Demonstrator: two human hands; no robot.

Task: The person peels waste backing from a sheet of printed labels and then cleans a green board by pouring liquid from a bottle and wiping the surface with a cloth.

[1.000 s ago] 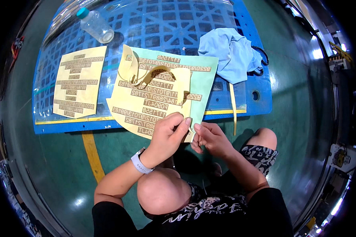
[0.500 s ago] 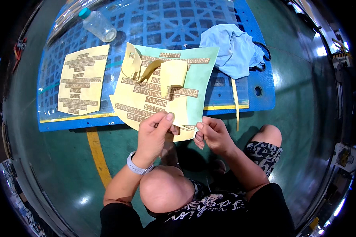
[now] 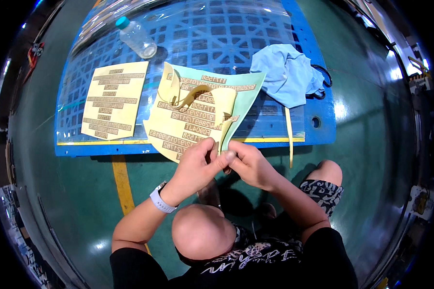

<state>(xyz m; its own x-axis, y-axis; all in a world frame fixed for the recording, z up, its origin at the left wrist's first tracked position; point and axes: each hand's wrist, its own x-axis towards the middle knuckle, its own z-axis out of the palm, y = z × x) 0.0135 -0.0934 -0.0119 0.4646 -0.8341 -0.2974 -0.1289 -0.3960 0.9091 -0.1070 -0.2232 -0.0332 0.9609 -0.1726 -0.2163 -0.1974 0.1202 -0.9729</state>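
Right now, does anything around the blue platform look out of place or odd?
A narrow yellow strip hangs past the near edge of the blue platform, beside a crumpled blue cloth, like a loose scrap. The print on the held sheet looks mirrored, and a yellow flap curls over it.

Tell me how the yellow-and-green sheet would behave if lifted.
The yellow-and-green sheet is probably flexible, since its green side bows. It looks light: the left hand and right hand grip only its near edge. The curled yellow piece on top may flap.
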